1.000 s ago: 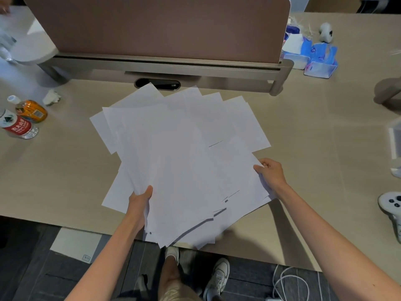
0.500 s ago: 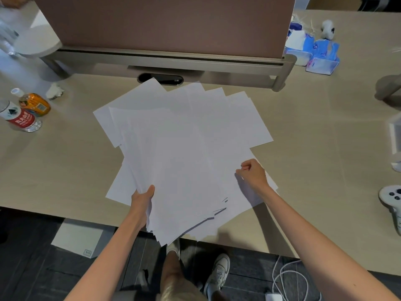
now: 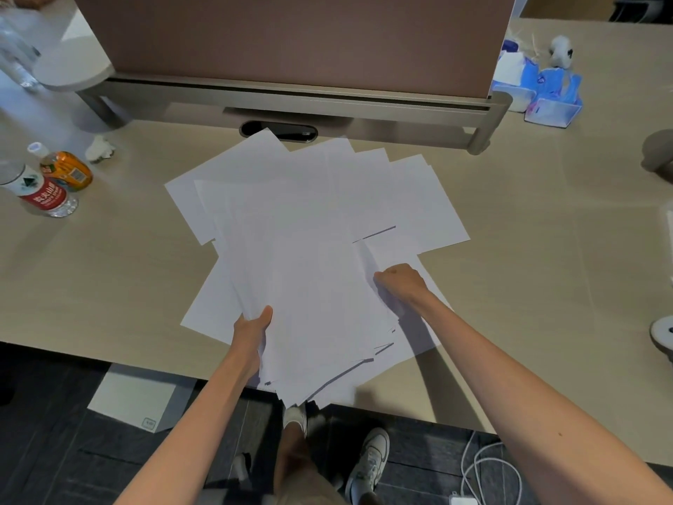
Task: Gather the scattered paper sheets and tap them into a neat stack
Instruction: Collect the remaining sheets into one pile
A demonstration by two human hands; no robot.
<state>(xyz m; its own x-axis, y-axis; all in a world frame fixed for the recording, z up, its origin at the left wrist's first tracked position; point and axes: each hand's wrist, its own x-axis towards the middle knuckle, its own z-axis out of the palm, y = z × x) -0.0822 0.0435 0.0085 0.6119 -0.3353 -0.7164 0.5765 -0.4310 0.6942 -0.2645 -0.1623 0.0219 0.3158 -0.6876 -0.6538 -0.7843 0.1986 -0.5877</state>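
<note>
So the paper sheets (image 3: 309, 249) are sitting in a loose, fanned-out pile in the middle of the beige bench (image 3: 109, 278). Corners poke out every which way, nothing is squared up yet, and the near end of the pile hangs a bit past the bench's front edge. The person's left hand (image 3: 251, 331) grips the near-left side of the pile. Its thumb lies flat on the top sheet and its fingers are tucked underneath out of sight, so it's clamped on a good chunk of the sheets. The right hand (image 3: 402, 284) is on the right side of the pile, knuckles up, fingers curled tight and pinching the paper there. One sheet edge is creased and lifted just beyond it. Behind the pile there's a brownish divider panel (image 3: 291, 38) on a grey metal base, plus a dark oval cable port (image 3: 278, 131) that the farthest sheet corner partly covers. Off to the left, well apart from the paper, a red-labelled water bottle (image 3: 40, 191) and a small orange bottle (image 3: 67, 171) sit right next to each other, with a crumpled white tissue (image 3: 100, 149) near them. By the far right end of the divider are some blue and white tissue packs (image 3: 550, 100). Below the bench edge you can see the person's sneakers (image 3: 368, 461) on the dark floor, with a white box (image 3: 138, 395) to the left and a looped white cable (image 3: 488, 468) to the right.
</note>
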